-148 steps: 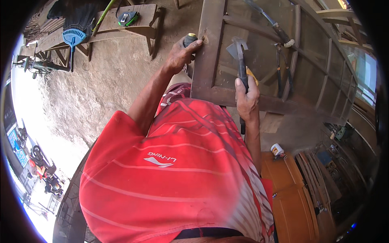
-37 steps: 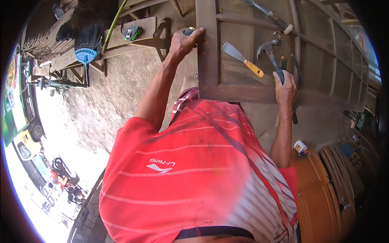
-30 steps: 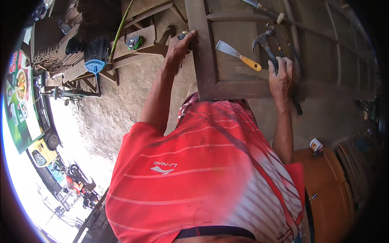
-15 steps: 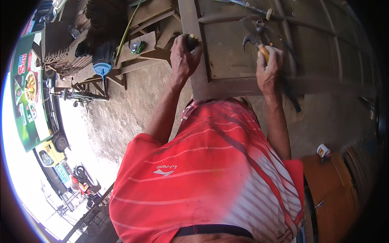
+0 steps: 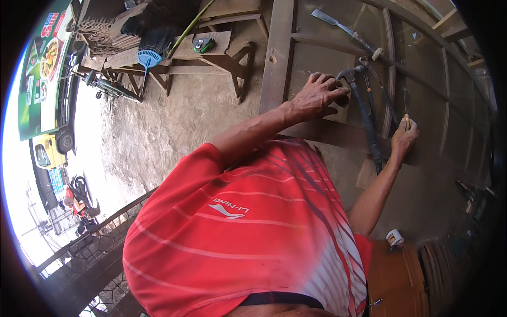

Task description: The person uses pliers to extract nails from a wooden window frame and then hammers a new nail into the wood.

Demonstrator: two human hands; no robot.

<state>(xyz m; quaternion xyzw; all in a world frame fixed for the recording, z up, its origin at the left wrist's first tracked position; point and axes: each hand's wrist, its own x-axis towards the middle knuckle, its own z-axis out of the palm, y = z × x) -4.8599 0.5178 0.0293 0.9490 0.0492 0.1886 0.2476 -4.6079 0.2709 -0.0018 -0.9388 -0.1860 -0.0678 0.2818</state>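
A brown wooden door (image 5: 277,63) lies flat in front of me. My left hand (image 5: 318,95) rests on its panel with the fingers spread, the fingertips against the head of a hammer (image 5: 364,113). The hammer lies loose on the door, its dark handle running down past the bottom rail. My right hand (image 5: 404,136) is further right, closed on the orange handle of a putty knife (image 5: 406,108) whose blade points up along the panel. Pliers (image 5: 381,87) and a long chisel (image 5: 343,29) lie on the door above the hands.
A wooden trestle bench (image 5: 222,50) stands left of the door with a green tape measure (image 5: 202,44) on it and a blue broom (image 5: 150,53) leaning by it. A small white can (image 5: 393,238) sits on an orange-brown wooden piece (image 5: 396,280) at lower right. The street lies far left.
My right hand has put the hammer down on the door and now holds the putty knife. My left hand has left the door's left stile and moved right to the hammer head.
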